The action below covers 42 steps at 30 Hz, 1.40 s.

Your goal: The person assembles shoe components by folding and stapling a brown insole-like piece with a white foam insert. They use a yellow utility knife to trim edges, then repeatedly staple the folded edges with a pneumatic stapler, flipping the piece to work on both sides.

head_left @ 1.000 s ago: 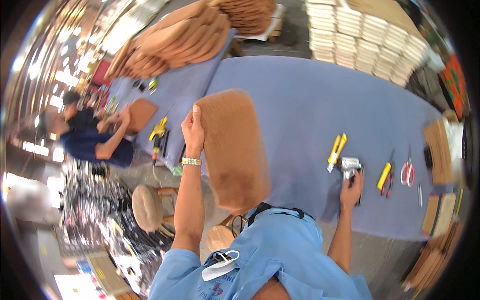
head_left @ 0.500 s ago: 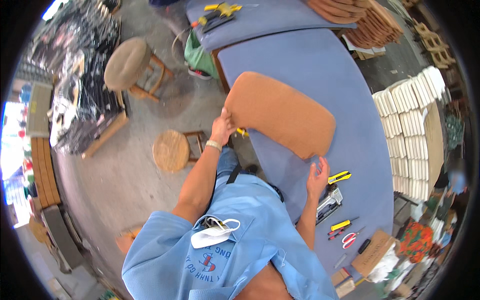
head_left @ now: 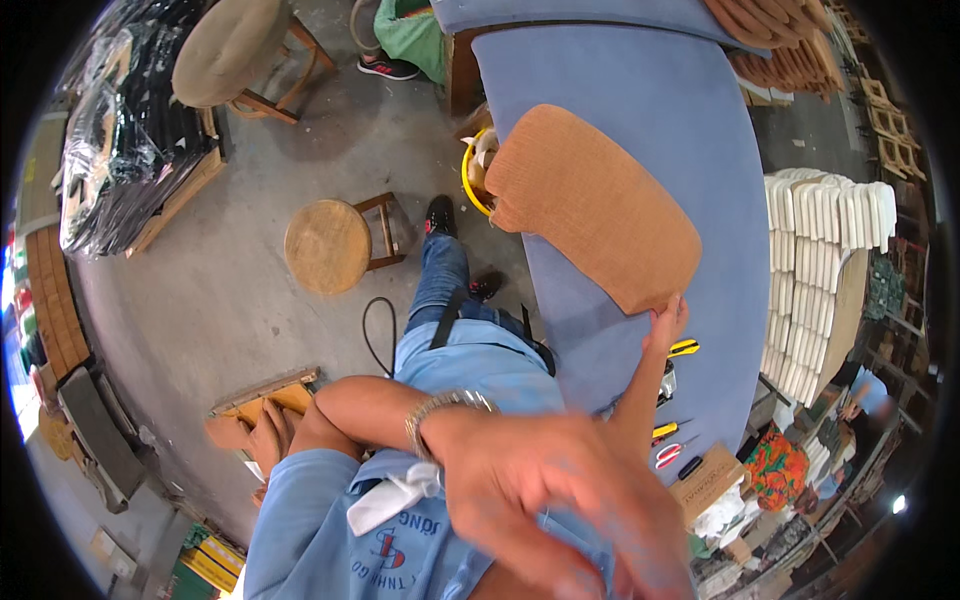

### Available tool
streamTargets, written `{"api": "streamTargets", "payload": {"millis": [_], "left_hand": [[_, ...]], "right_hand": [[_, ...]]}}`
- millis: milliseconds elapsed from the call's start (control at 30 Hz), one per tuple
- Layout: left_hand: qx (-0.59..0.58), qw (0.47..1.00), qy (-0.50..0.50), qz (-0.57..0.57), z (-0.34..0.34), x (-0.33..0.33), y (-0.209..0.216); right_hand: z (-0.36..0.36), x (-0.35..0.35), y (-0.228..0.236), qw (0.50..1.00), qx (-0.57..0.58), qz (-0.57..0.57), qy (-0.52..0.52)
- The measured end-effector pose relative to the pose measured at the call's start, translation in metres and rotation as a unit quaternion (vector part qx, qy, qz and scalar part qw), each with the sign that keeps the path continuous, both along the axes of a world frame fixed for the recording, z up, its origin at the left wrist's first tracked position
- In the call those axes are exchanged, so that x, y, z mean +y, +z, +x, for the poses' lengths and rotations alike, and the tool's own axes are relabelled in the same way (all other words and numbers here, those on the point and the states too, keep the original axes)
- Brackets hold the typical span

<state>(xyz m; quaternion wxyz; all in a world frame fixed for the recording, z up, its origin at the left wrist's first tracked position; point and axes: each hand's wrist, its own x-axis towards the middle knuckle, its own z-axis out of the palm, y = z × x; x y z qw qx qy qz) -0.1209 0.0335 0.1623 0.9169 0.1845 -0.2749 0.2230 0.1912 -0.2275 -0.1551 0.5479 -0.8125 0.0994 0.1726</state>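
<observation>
A brown fabric-covered pad (head_left: 600, 215), curved and roughly rectangular, lies on the blue-topped table (head_left: 650, 80). Its left end reaches past the table edge. At the pad's near right corner is my right hand (head_left: 670, 318), fingers closed on the edge. My left hand (head_left: 550, 490), with a metal watch (head_left: 440, 410) on its wrist, is raised across my chest, close to the camera and away from the pad. Motion smears its fingers, and what they hold, if anything, does not show. It partly hides my right forearm.
A yellow cutter (head_left: 684, 347), a yellow-handled screwdriver (head_left: 666, 430) and red-handled scissors (head_left: 670, 456) lie on the table's near part. Below its left edge stands a yellow-rimmed bin (head_left: 470, 180). A round wooden stool (head_left: 328, 247) is to the left; stacked white pieces (head_left: 800, 290) stand right.
My left hand has let go of the pad's left end and swung up before my chest. My right hand has closed on the near corner. The view has shifted.
</observation>
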Motion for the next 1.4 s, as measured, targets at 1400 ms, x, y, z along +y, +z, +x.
{"api": "streamTargets", "payload": {"millis": [1400], "left_hand": [[0.734, 0.659, 0.075, 0.148, 0.087, 0.120, -0.189]], "right_hand": [[-0.032, 0.283, 0.168, 0.722, -0.203, -0.057, 0.658]]}}
